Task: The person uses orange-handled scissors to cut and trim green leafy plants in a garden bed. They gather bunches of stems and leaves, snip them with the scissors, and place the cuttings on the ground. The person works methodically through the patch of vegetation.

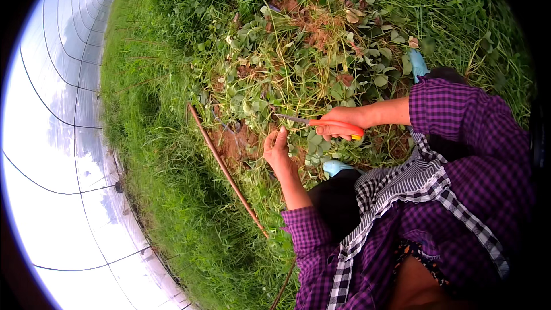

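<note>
In my right hand (342, 122) is a pair of scissors (336, 126) with orange-red handles and a bit of yellow. Their blades (293, 118) point left over the low plants and look nearly closed. My left hand (277, 148) is just below the blade tips, with thumb and fingers drawn together. Whether a thin stem is pinched there is too small to tell. Around both hands are broad-leaved green plants (252, 105), tangled with pale, trailing stems (318, 82).
A brown rod (226, 165) slants across the grass left of my left hand. Reddish soil (234, 142) shows between the plants. Light-blue shoe tips (335, 167) show near my knees. Tall grass (189, 224) runs along a translucent plastic tunnel wall (51, 146) with dark ribs.
</note>
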### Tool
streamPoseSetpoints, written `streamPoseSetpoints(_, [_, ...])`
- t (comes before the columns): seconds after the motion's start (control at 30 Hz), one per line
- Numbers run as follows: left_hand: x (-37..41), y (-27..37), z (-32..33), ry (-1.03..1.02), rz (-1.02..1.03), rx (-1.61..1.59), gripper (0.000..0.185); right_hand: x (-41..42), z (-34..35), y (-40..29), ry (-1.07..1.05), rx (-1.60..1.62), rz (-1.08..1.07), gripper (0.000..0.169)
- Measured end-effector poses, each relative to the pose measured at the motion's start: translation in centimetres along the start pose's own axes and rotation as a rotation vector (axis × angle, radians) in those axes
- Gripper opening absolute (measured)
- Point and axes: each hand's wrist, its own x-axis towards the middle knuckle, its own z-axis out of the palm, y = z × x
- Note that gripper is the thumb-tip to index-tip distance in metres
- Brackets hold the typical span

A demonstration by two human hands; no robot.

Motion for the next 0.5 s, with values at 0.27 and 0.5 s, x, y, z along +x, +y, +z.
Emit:
streamPoseSetpoints(0.27, [0.6,-0.5,1.0,-0.155,-0.116,-0.203,0.009,-0.7,-0.1,0.0,0.195,0.055,-0.027,0.031])
streamPoseSetpoints(0.5, [0.2,-2.2,4.7,-0.332,-0.376,0.093,0.012,-2.8,-1.8,-2.2,0.485,-0.097,-0.407,0.039])
